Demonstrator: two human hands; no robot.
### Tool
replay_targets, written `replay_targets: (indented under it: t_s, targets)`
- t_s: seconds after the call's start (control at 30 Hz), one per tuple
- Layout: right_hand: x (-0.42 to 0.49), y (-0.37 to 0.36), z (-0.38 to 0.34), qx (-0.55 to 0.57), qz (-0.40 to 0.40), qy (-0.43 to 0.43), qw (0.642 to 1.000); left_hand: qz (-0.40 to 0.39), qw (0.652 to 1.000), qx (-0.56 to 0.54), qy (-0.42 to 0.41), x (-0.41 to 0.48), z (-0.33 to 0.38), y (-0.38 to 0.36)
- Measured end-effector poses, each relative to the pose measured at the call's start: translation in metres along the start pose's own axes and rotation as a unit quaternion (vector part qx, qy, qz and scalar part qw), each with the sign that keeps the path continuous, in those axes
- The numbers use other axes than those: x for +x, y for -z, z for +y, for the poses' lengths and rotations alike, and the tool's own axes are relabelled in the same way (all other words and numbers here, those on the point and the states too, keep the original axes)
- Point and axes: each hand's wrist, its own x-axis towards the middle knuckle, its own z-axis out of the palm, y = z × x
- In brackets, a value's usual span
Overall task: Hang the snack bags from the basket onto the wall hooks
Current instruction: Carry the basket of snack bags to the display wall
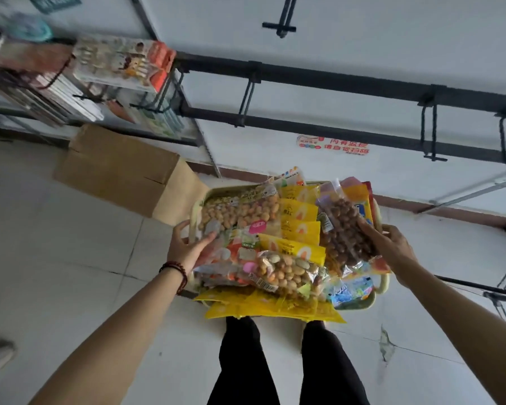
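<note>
— While our right hand [389, 244] pinches the clear plastic bag of brown round snacks [343, 232] at its right side, thumb on top and fingers tucked beneath, where does everything else lie?

— In the pale green plastic basket [214, 190] on the floor just ahead of our feet, heaped above the rim. We see flat yellow foil packets [298, 211], a clear bag of pale coated nuts [287, 273], and more beneath them. Our left hand [187, 247] rests with fingers fairly straight on the bags at the basket's left side. It grips nothing, and we judge it is only steadying the heap.

— How do we expect the brown bag to handle?

— Light for its bulk, we reckon, but floppy. The film looks slick and crinkly, and the loose contents will likely slump to whichever end hangs low. A hard squeeze could crush the snacks, so we keep our grip on the film, not the filling.

— Then where do we take hold?

— At the flat top strip, where a hanging hole ought to be, though we cannot make one out from here. Holding there with both hands should keep the strip taut enough to thread.

— And the target?

— The black metal wall hooks [246, 103] on the dark horizontal rails [333, 83] above the basket are bare, well apart from the bag. Further left, beyond a brown cardboard box [120, 171], other hooks carry goods.
</note>
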Motion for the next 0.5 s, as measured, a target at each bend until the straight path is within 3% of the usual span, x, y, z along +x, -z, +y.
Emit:
replay_targets:
  t_s: [0.5]
  targets:
    - [0.122,-0.16,0.04,0.043,-0.008,-0.028,0.999,-0.032,0.991,0.092,-0.089,0.219,-0.071,-0.002]
